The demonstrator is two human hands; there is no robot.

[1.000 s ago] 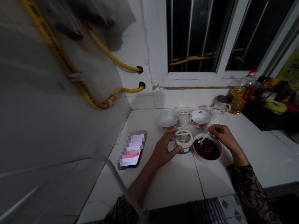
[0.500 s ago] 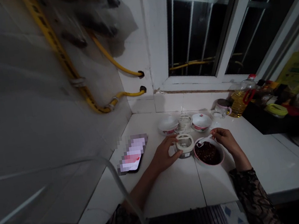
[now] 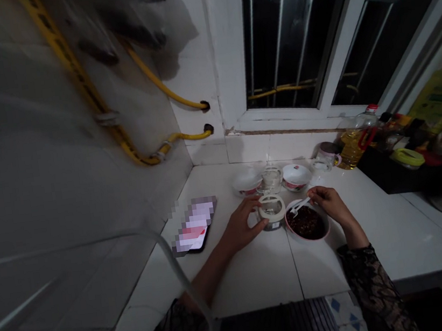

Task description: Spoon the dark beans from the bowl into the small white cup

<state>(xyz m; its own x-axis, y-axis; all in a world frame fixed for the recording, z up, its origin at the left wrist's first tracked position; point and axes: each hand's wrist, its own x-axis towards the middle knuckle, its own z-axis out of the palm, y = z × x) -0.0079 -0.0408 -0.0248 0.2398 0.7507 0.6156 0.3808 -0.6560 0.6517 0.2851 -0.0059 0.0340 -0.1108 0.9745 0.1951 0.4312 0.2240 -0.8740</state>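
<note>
My left hand (image 3: 242,225) wraps round a small jar (image 3: 272,212) with a pale ring-shaped top, standing on the white counter (image 3: 259,269). Right beside the jar sits a pink-rimmed bowl (image 3: 307,223) of dark red flakes. My right hand (image 3: 332,204) pinches a small white spoon (image 3: 300,206) whose tip is over the bowl's left rim, near the jar.
A phone (image 3: 195,226) lies to the left near the wall. Behind the jar stand two white bowls (image 3: 296,175), a glass jar (image 3: 271,178) and a mug (image 3: 328,151). An oil bottle (image 3: 354,140) and a dark stove with clutter fill the right. Yellow hoses run along the wall.
The spoon has shifted slightly over the bowl's left rim. The view has moved a little; both hands stay in the same place.
</note>
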